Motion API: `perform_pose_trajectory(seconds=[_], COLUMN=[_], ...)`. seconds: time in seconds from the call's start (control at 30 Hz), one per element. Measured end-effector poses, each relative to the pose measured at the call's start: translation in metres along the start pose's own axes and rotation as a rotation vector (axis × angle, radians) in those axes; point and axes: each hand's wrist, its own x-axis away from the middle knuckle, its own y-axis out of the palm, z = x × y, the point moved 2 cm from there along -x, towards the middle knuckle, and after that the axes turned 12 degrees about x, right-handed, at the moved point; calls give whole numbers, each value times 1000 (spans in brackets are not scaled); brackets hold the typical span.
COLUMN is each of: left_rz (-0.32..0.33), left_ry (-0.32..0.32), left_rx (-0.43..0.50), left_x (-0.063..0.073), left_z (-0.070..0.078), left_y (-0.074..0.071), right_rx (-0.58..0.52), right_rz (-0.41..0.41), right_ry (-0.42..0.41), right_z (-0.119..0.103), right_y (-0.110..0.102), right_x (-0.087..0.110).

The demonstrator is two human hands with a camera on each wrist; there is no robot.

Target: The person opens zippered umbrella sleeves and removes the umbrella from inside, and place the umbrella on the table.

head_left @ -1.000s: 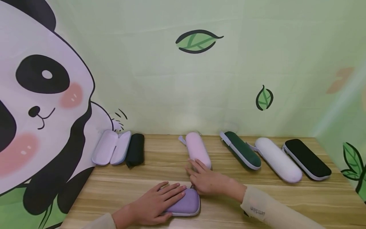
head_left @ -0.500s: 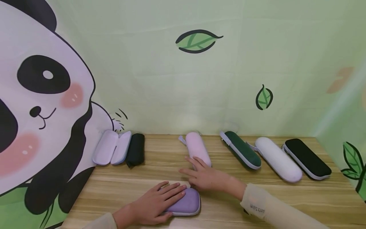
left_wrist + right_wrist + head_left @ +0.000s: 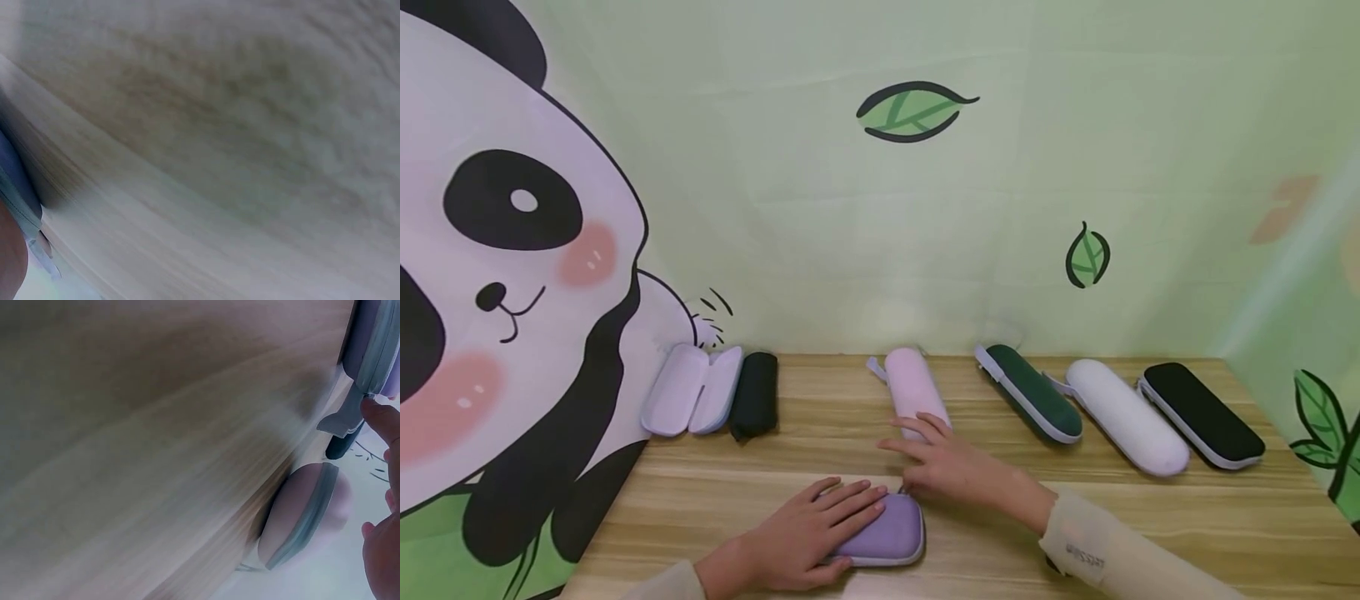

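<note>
A purple zip case (image 3: pixel 895 527) with a grey edge lies closed near the front of the table. My left hand (image 3: pixel 805 529) rests on top of it, fingers straight and spread across the lid. At the case's far right corner, thumb and forefinger of my right hand (image 3: pixel 951 468) pinch the small zipper pull (image 3: pixel 903 490); the other fingers stretch out over the near end of a pink case (image 3: pixel 916 385). In the right wrist view, a grey strap (image 3: pixel 344 415) sticks out from the purple case's end, right by a fingertip. The left wrist view shows mostly blurred tabletop.
At the back left stand an opened case with a pale lining (image 3: pixel 677 392) and a black pouch (image 3: pixel 756 393). Toward the right lie a green case (image 3: pixel 1033 396), a white case (image 3: pixel 1127 417) and a black case (image 3: pixel 1202 414). A panda-printed cloth (image 3: pixel 850 250) hangs behind the table.
My right hand shifted slightly left along the purple case's far corner, then a little back to the right. The left hand and the cases have stayed in place.
</note>
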Motion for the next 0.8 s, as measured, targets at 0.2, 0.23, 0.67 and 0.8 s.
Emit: perform_pose_trajectory(seconds=[0.2, 0.23, 0.67, 0.8], left_rz=[-9, -14, -23, -28], left_ry=[-5, -10, -17, -31], left_rx=[-2, -1, 5, 5], left_x=[0, 0, -1, -1], left_z=[1, 1, 2, 1], left_y=[0, -1, -2, -1], right_rx=[-74, -87, -164, -168], right_rz=[12, 17, 48, 47], right_ry=[60, 71, 215, 235], right_z=[-1, -1, -12, -13], right_y=[-3, -3, -3, -4], right_x=[9, 10, 25, 28])
